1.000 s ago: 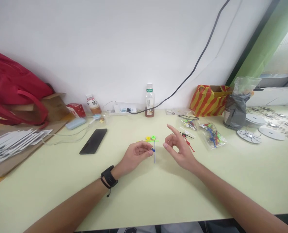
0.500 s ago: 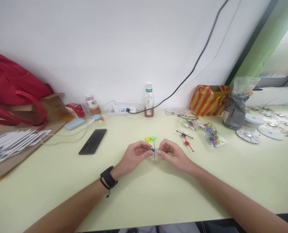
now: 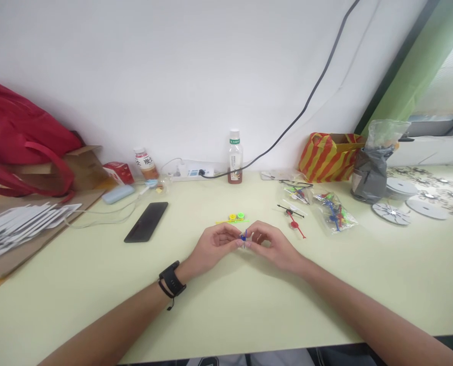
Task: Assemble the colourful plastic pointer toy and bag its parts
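Observation:
Between my fingertips is a small blue plastic spinner arrow (image 3: 243,237), held just above the table. My left hand (image 3: 215,245) pinches it from one side, thumb and fingers closed. From the other side my right hand (image 3: 274,245) grips it the same way; the fingers partly cover the piece. Just beyond my hands lie a yellow spinner arrow (image 3: 232,217) and a green spinner arrow (image 3: 240,217), side by side. Farther right are a red spinner arrow (image 3: 295,225) and a black spinner arrow (image 3: 289,212).
Clear bags of coloured arrows (image 3: 336,214) lie at the right, near white slotted discs (image 3: 391,214). A phone (image 3: 146,222) rests at the left. Against the wall stand a drink bottle (image 3: 235,157), a power strip (image 3: 193,169) and a striped bag (image 3: 325,158).
The long blue arrow stood upright between my hands and now appears turned, showing shorter. My right hand has closed in on it, and the fingertips of both hands are nearer together.

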A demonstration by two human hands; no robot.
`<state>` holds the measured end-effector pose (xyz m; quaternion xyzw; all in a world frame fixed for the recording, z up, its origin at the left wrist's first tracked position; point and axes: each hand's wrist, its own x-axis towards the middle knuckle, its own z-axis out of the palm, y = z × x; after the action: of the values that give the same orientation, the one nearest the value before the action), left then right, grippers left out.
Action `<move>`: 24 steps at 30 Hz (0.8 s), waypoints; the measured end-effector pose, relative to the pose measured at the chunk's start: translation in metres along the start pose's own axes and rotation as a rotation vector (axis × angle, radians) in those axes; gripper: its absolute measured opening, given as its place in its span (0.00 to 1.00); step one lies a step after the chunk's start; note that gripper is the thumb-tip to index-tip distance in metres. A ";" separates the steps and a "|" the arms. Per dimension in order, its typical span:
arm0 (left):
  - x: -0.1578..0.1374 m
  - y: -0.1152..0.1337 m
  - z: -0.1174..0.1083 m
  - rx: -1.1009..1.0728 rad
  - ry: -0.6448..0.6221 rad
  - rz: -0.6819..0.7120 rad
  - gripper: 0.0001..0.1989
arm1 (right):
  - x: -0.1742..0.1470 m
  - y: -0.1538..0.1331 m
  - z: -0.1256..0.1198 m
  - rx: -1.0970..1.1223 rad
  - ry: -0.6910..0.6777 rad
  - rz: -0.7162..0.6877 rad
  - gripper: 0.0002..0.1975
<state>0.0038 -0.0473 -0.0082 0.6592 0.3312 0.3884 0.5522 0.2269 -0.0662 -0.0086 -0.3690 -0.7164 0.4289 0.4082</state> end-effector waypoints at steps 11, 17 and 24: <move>-0.001 -0.002 -0.012 0.792 0.152 0.282 0.14 | 0.000 -0.004 -0.026 -0.413 0.345 -0.240 0.06; 0.001 -0.011 -0.017 0.959 0.087 0.301 0.18 | 0.004 -0.002 -0.054 -0.609 0.605 -0.299 0.05; -0.001 -0.013 -0.017 0.999 0.077 0.317 0.17 | 0.006 0.024 -0.052 -0.916 0.049 0.180 0.13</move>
<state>-0.0118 -0.0376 -0.0195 0.8695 0.3921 0.2859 0.0924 0.2750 -0.0360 -0.0131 -0.5819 -0.7873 0.0932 0.1813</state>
